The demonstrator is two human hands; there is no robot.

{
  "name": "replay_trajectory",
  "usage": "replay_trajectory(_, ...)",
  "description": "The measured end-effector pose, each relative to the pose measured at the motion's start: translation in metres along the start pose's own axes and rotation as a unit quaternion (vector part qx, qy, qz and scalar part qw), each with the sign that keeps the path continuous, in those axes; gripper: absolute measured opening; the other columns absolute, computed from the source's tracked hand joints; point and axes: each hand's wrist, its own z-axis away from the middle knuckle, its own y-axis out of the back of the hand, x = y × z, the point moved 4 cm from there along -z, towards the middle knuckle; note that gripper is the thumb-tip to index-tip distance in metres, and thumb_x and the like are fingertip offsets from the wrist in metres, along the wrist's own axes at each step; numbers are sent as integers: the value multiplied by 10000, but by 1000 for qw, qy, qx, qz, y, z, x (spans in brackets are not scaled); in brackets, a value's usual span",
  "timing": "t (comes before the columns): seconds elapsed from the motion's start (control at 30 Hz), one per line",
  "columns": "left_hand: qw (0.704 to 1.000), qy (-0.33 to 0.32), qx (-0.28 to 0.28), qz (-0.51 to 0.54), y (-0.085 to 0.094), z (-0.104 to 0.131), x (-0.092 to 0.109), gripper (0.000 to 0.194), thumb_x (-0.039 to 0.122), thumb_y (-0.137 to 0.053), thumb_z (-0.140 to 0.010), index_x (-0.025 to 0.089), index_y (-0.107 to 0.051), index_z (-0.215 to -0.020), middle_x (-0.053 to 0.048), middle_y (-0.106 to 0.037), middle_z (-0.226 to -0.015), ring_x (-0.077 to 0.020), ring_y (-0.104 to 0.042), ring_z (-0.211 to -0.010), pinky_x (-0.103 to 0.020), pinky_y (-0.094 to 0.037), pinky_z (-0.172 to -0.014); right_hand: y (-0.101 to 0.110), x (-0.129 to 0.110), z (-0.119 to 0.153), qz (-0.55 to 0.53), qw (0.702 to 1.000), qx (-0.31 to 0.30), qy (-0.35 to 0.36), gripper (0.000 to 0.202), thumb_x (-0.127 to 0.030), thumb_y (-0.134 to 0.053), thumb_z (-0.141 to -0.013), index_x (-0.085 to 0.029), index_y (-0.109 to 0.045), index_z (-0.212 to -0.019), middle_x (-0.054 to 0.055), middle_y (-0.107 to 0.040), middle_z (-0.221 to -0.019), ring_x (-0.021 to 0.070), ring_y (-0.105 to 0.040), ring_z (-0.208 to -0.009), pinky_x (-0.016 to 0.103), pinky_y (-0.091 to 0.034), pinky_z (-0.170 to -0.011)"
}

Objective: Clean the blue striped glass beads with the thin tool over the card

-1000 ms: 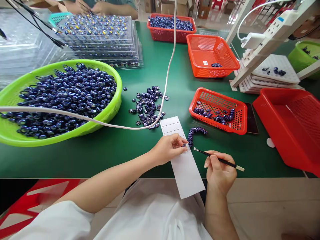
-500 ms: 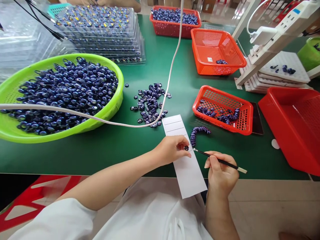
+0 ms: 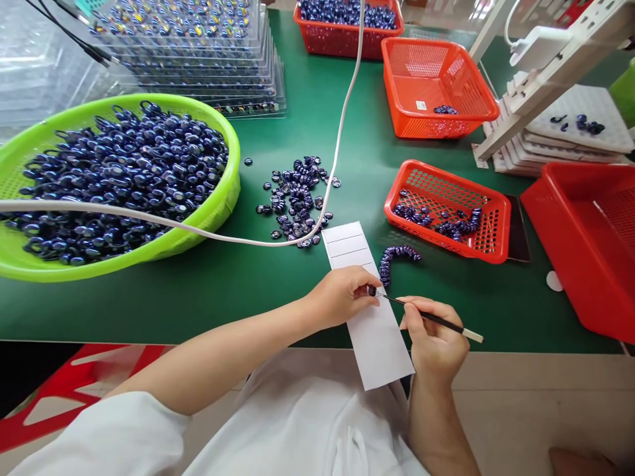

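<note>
Between thumb and fingers, my left hand (image 3: 344, 296) pinches a small dark shiny bead-like piece (image 3: 372, 291) above a white paper strip (image 3: 380, 347) with ruled lines. My right hand (image 3: 439, 337) grips a thin black brush-like tool (image 3: 446, 322) with a pale end, its tip at the piece. Just beyond my fingers, a curved row of dark purple-blue pieces (image 3: 385, 266) lies on the green table (image 3: 278, 297). Farther off is a loose heap of similar pieces (image 3: 297, 198).
A green basket (image 3: 232, 178) heaped with dark looped pieces stands left. Red baskets (image 3: 503, 231) stand right and behind. A white cable (image 3: 342, 125) crosses the table. Stacked clear trays (image 3: 278, 99) rise at the back left, and a power-strip post (image 3: 536, 79) at the right.
The tool's tip has moved left from beside the strip's edge to the piece in my left hand. The camera view has shifted slightly.
</note>
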Motion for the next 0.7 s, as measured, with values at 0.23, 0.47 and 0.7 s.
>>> replay_trajectory(0.23,999,-16,-5,-30,-1,0,1,213,144,-771,-786,143,-728,-994,-13,-678,-784,-116,-622,-666,-211,-516,-649,-1,2,1,35,999,1,20,103,-226,-750,-823,-188,-665,-868,60,-753,-883,148,-691,-623,263,-543,-501)
replay_trajectory(0.47,998,-36,0,-49,-3,0,1,208,149,-760,-798,136,-729,-1004,-32,-692,-826,-120,-631,-676,-223,-534,-671,-1,1,0,46,999,-10,19,88,-209,-754,-820,-193,-685,-872,52,-751,-891,144,-693,-634,255,-543,-510)
replay_trajectory(0.7,998,-40,-4,-56,-4,0,2,206,149,-752,-802,139,-731,-1007,-38,-702,-840,-127,-642,-692,-225,-538,-675,-2,0,0,52,998,-14,22,80,-200,-752,-820,-191,-688,-867,47,-751,-884,145,-698,-654,242,-533,-512)
